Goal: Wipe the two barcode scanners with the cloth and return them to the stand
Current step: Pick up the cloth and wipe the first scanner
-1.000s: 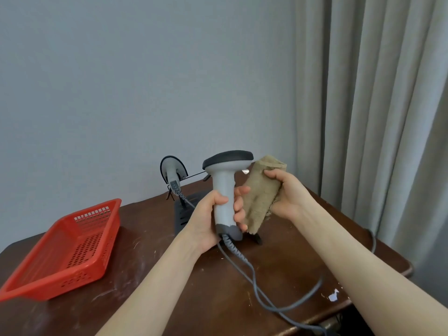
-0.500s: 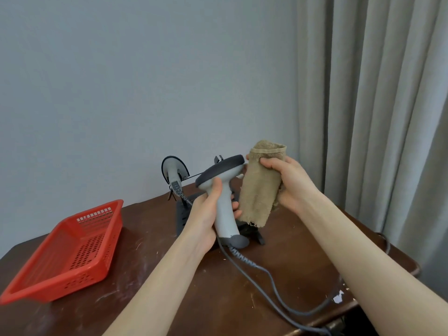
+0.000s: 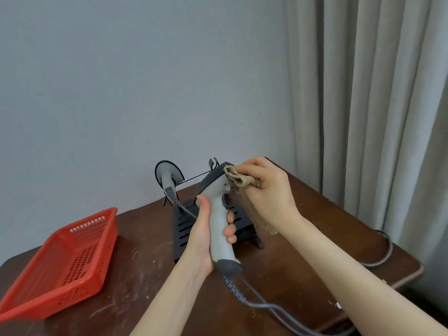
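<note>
My left hand (image 3: 202,235) grips the grey handle of a barcode scanner (image 3: 218,221), tilted so its dark head points away toward the wall. A tan cloth (image 3: 238,179) is bunched in my right hand (image 3: 266,190) and pressed against the scanner's dark head; a strip of it hangs down behind my wrist. The second scanner (image 3: 168,178) hangs on the left end of the black stand (image 3: 185,229), just beyond my hands. Grey cables run from both scanners.
A red plastic basket (image 3: 60,265) sits at the left of the brown table (image 3: 303,229). The held scanner's cable (image 3: 266,306) trails across the table toward its right edge. Grey curtains (image 3: 375,105) hang at the right, a plain wall behind.
My left hand tipped the scanner head forward and lowered it. My right hand moved the cloth from beside the scanner onto its head and bunched it there.
</note>
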